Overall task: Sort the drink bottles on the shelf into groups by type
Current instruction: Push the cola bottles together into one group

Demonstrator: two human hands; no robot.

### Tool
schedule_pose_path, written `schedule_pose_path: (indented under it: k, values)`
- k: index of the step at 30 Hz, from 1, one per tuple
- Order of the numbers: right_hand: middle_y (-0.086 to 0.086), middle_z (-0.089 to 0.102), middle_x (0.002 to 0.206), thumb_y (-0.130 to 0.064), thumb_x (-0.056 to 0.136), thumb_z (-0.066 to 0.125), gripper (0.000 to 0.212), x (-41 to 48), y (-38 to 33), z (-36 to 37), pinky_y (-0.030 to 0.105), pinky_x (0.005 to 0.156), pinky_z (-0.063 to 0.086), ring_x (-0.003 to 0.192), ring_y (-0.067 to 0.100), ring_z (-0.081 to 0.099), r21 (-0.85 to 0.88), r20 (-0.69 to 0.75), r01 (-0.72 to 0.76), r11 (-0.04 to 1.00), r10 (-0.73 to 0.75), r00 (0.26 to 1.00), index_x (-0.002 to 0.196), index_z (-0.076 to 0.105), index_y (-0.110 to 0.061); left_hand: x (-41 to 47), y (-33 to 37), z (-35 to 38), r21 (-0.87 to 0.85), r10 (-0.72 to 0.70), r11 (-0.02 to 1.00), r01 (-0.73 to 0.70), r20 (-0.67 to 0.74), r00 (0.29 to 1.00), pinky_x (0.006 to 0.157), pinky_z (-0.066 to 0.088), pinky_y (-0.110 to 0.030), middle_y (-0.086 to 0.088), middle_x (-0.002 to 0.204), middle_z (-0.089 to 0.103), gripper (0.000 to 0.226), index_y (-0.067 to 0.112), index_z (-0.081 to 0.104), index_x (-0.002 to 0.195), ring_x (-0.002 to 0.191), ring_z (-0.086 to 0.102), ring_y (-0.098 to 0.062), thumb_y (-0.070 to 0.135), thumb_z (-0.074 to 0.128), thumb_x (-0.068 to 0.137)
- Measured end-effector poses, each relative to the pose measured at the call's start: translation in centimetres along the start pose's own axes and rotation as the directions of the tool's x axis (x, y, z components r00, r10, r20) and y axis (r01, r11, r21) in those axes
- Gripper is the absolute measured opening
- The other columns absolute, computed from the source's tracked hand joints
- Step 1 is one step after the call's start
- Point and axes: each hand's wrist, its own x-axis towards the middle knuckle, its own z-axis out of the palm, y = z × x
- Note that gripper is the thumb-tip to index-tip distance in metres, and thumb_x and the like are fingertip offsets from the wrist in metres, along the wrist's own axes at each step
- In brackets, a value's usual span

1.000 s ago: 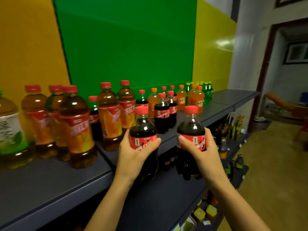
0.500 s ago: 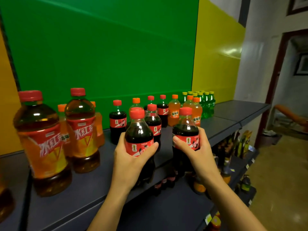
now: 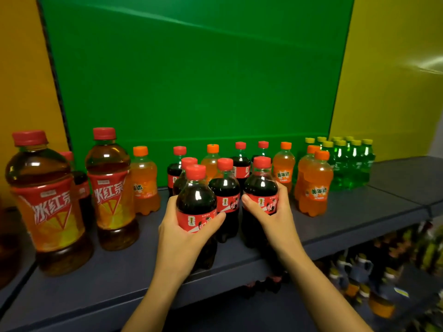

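Both bottles have advanced from beyond the shelf (image 3: 347, 224) edge into the cola cluster (image 3: 226, 188). Fingers (image 3: 171, 203) of the left hand (image 3: 184, 236) curl round the left cola bottle (image 3: 195, 202). The right hand (image 3: 271, 216) likewise grips the right cola bottle (image 3: 260, 185), near the front edge.

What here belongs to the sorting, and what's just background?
Job: left hand gripping left cola bottle; right hand gripping right cola bottle; other cola bottles; orange soda bottles; green soda bottles; iced tea bottles; shelf.
Background: green back panel; lower-shelf goods.

Dim w/ glare on yellow wall (image 3: 429, 65), lower R blurred, edges warped.
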Motion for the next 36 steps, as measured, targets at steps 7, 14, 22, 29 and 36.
schedule_pose_path:
  k: [7,14,22,29,36]
  values:
    - [-0.011,0.063,0.110,-0.038,0.065,0.072,0.064,2.9,1.7,-0.7,0.018,0.083,0.050,0.099,-0.001,0.062,0.046,0.125,0.016,0.999,-0.021,0.992,0.121,0.043,-0.028,0.5,-0.8,2.4,0.082,-0.003,0.997,0.015,-0.146,0.989,0.086,0.053,-0.032,0.010,0.102,0.068,0.064,0.029,0.056,0.109,0.094,0.065,-0.002,0.035,0.080,0.050]
    - [-0.006,0.058,0.119,-0.035,0.072,0.072,0.061,4.2,3.6,-0.7,0.028,0.095,0.046,0.112,0.009,0.056,0.021,0.193,0.026,0.999,-0.030,0.981,0.122,0.039,-0.030,0.9,-1.7,4.0,0.195,0.028,0.981,0.022,-0.251,0.968,0.083,0.053,-0.027,0.016,0.097,0.067,0.057,0.033,0.053,0.104,0.091,0.063,0.003,0.032,0.086,0.057]
    - [-0.001,0.047,0.133,-0.033,0.082,0.065,0.070,5.5,4.3,1.0,0.030,0.104,0.039,0.123,0.013,0.047,-0.020,0.359,0.035,0.999,-0.026,0.933,0.136,0.023,-0.021,2.2,-2.9,4.4,0.440,0.133,0.896,0.060,-0.395,0.909,0.093,0.047,-0.040,0.000,0.117,0.048,0.067,0.024,0.038,0.111,0.110,0.052,-0.020,0.037,0.081,0.061]
    - [-0.003,0.048,0.131,-0.032,0.084,0.063,0.060,5.7,4.5,2.7,0.025,0.100,0.039,0.121,0.011,0.048,0.005,0.443,0.028,1.000,-0.027,0.896,0.128,0.022,-0.029,2.8,-3.2,4.1,0.566,0.199,0.819,0.091,-0.429,0.881,0.088,0.047,-0.037,0.007,0.114,0.045,0.070,0.019,0.042,0.123,0.113,0.050,-0.018,0.043,0.076,0.067]
    - [-0.001,0.025,0.149,-0.042,0.083,0.059,0.076,5.5,3.4,2.4,0.027,0.112,0.018,0.138,0.013,0.021,-0.164,0.337,0.151,0.975,-0.089,0.937,0.144,0.020,-0.019,2.1,-2.6,3.3,0.592,0.186,0.797,0.121,-0.431,0.883,0.090,0.048,-0.033,0.009,0.121,0.052,0.075,0.025,0.038,0.127,0.114,0.051,-0.011,0.050,0.073,0.066]
